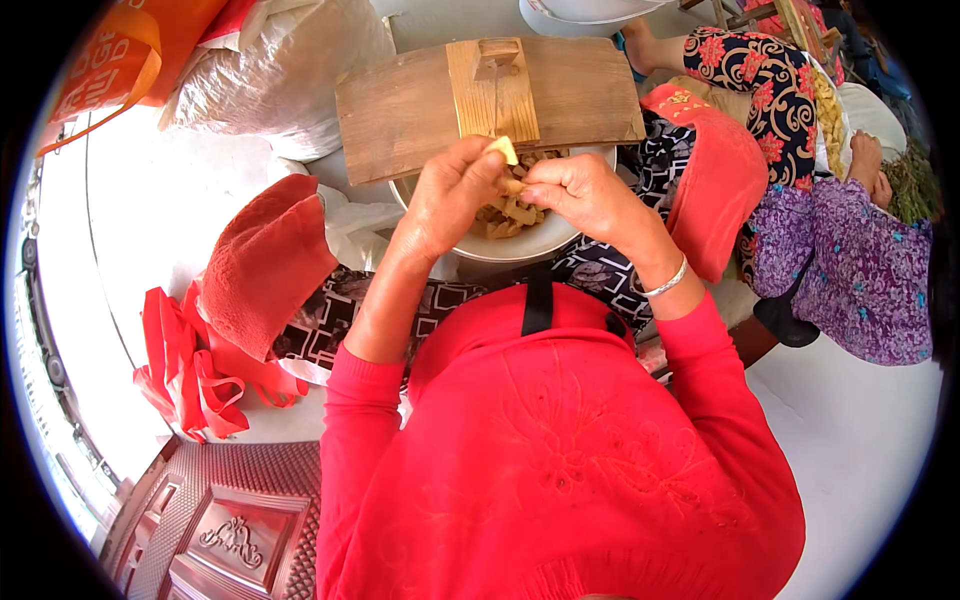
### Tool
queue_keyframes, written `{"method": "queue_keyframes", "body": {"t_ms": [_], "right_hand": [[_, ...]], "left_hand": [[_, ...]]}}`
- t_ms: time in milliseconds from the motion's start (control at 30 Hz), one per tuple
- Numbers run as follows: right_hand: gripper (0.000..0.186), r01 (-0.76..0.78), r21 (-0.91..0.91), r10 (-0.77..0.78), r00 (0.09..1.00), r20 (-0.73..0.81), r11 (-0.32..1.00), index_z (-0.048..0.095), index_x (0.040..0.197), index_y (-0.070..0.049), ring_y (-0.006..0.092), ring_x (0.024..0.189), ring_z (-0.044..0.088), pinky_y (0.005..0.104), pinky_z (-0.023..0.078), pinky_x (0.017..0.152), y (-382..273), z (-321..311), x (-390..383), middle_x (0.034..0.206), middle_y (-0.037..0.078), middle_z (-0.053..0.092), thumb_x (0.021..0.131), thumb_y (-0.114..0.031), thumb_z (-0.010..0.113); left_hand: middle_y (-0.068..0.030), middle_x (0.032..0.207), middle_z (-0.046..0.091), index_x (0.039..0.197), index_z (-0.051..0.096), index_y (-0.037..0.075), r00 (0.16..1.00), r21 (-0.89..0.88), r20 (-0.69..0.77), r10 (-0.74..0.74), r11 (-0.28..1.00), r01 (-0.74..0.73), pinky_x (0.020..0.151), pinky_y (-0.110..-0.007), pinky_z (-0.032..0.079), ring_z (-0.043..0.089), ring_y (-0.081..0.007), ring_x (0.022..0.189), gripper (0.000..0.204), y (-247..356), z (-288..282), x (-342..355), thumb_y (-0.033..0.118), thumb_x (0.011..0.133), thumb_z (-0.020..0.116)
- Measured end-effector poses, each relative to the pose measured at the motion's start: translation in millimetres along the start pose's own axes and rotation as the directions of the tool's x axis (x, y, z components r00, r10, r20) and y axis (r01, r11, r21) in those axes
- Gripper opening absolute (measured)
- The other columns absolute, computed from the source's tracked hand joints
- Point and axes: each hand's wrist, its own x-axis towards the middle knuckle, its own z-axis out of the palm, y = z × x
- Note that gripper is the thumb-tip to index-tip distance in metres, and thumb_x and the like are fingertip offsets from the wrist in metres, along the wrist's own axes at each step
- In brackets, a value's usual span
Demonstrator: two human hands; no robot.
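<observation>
Wood is spanning the far side as a broad board (400, 115), hiding part of a white bowl (540, 243). Left hand (455, 195) and right hand (590, 195) are meeting over the bowl, above brown bits (505, 218). The left is gripping a yellow piece (503, 150); the right is pinching a small piece (512, 187) between them. Seemingly, the fingers are working that piece apart; the next move is probably calling for a steady pinch and gentle pull.
</observation>
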Motion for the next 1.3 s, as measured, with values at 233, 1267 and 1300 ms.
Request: {"method": "queue_keyframes", "body": {"t_ms": [233,1267,1300], "right_hand": [[0.015,0.209,-0.179,-0.207,0.978,0.027,0.961,0.06,0.079,0.0,0.026,0.056,0.05,0.0331,0.042,0.054,14.1,15.5,-17.5,0.063,0.015,0.051,0.087,-0.013,0.064],[0.011,-0.086,0.375,0.06,0.995,0.079,0.923,0.069,0.092,0.0,0.0077,0.065,0.058,0.0246,0.047,0.059,-16.8,45.5,-66.9,0.069,0.002,0.063,0.092,-0.007,0.06],[0.014,-0.018,0.476,-0.002,0.999,0.041,0.879,0.07,0.096,0.001,0.0055,0.066,0.057,0.0234,0.046,0.059,-26.7,50.6,-67.1,0.071,-0.001,0.062,0.094,-0.007,0.058]], "left_hand": [[0.003,0.072,0.054,0.092,0.057,0.005,0.979,0.074,0.107,-0.175,0.983,0.168,0.043,-0.021,0.029,0.038,-0.0029,0.049,0.006,-23.7,2.2,-32.3,0.01,0.094,0.059],[-0.0053,0.069,0.057,0.09,0.064,-0.004,0.985,0.543,0.173,0.029,0.831,-0.12,0.061,-0.027,0.044,0.05,-0.0101,0.065,0.028,18.5,21.1,-35.1,0.021,0.097,0.056],[-0.004,0.068,0.057,0.089,0.065,-0.004,0.986,0.52,0.161,0.03,0.847,-0.111,0.059,-0.026,0.043,0.049,-0.0099,0.064,0.033,11.3,18.4,-30.9,0.026,0.098,0.054]]}}
